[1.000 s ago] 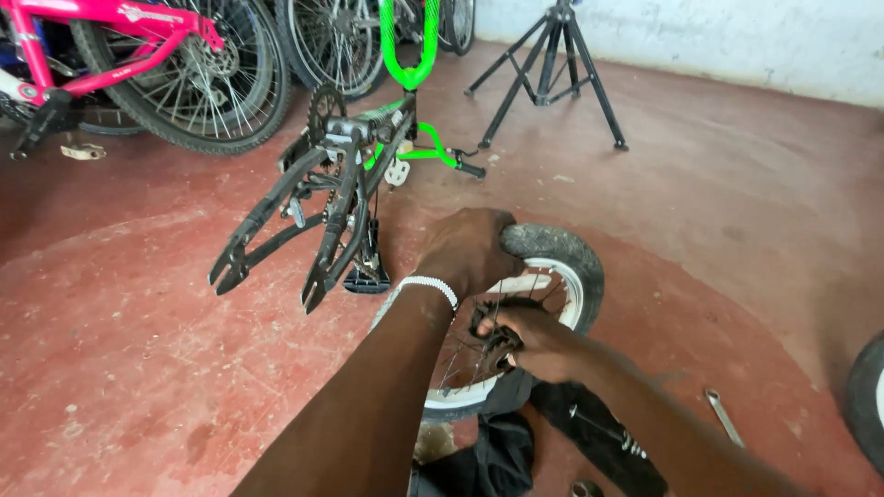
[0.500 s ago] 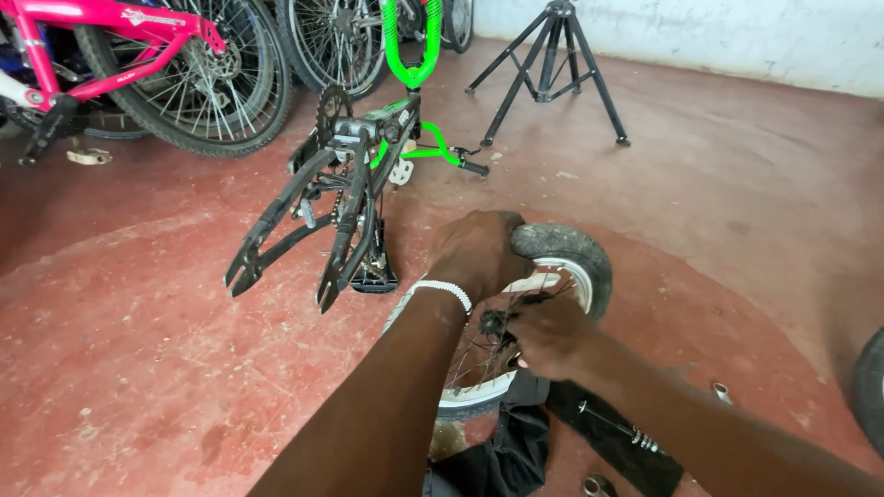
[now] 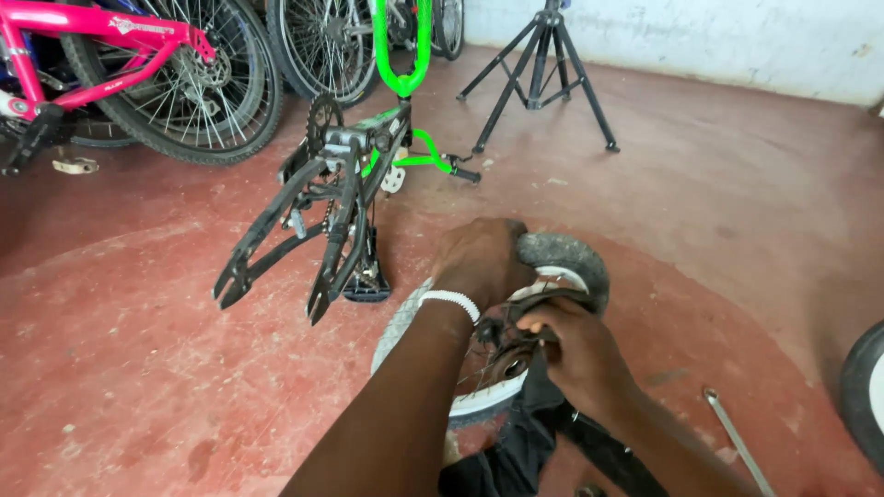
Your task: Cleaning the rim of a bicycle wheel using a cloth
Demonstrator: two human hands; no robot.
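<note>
Both forearms are bare and sleeveless, with a white beaded bracelet [image 3: 450,302] around the left wrist.

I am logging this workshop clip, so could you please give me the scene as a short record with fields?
setting: red concrete floor, pale wall behind
left hand: left hand grips the tyre of a small bicycle wheel from above; white wristband
right hand: right hand at the wheel's hub, fingers on the sprocket area
nearby frame: black and green bicycle frame upside down, no wheels fitted
floor tools: metal wrench to the right
background: pink bicycle, black tripod stand
</note>
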